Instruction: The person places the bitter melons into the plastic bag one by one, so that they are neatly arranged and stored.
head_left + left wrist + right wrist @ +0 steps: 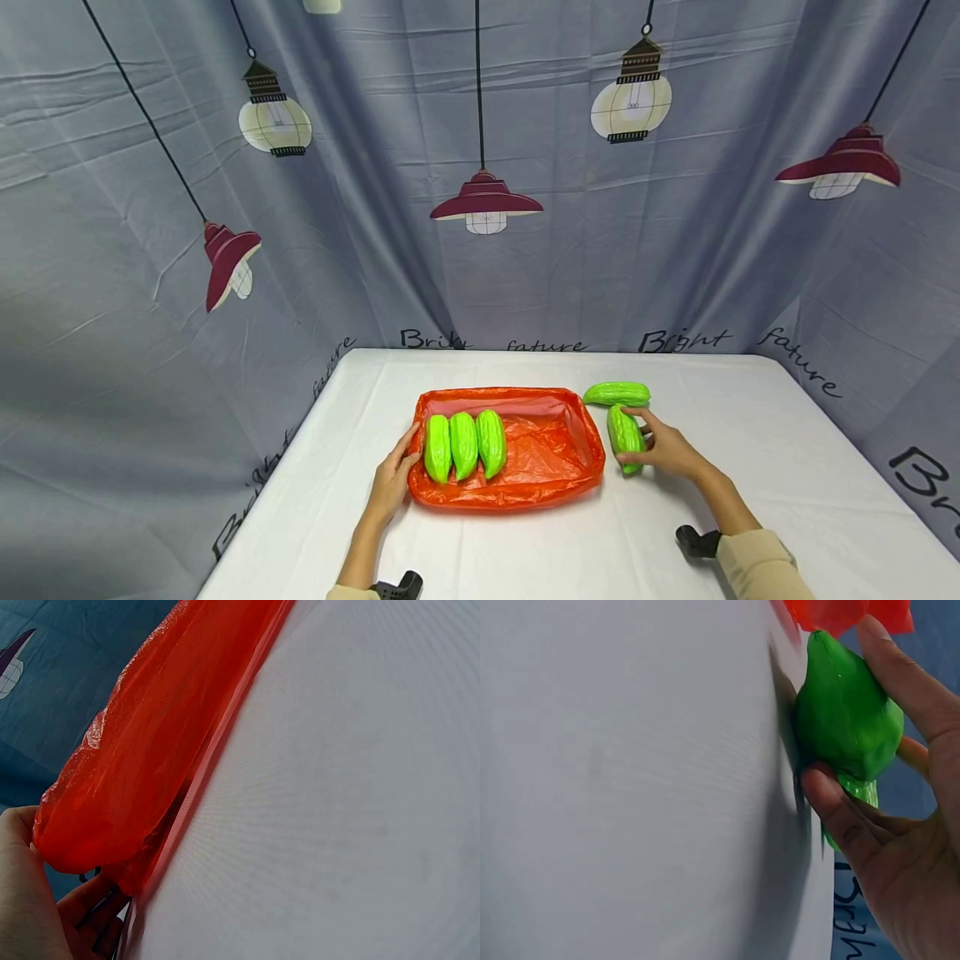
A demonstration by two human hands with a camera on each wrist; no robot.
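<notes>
A tray covered in red plastic [551,462] sits on the table, with three bright green bitter melons [463,446] side by side in its left half. At its left end my left hand [392,479] grips the rim; in the left wrist view the thumb is at the upper edge and the fingers reach beneath the red plastic [142,765]. My right hand [667,447] holds another bitter melon [622,433] just right of the tray, thumb and fingers on opposite sides. The right wrist view shows this melon [844,712] close to the white surface.
One more bitter melon [617,393] lies crosswise behind the held one, near the tray's back right corner. White cloth covers the table [517,554]. A grey curtain [525,283] printed with lamps and lettering hangs behind and at the sides.
</notes>
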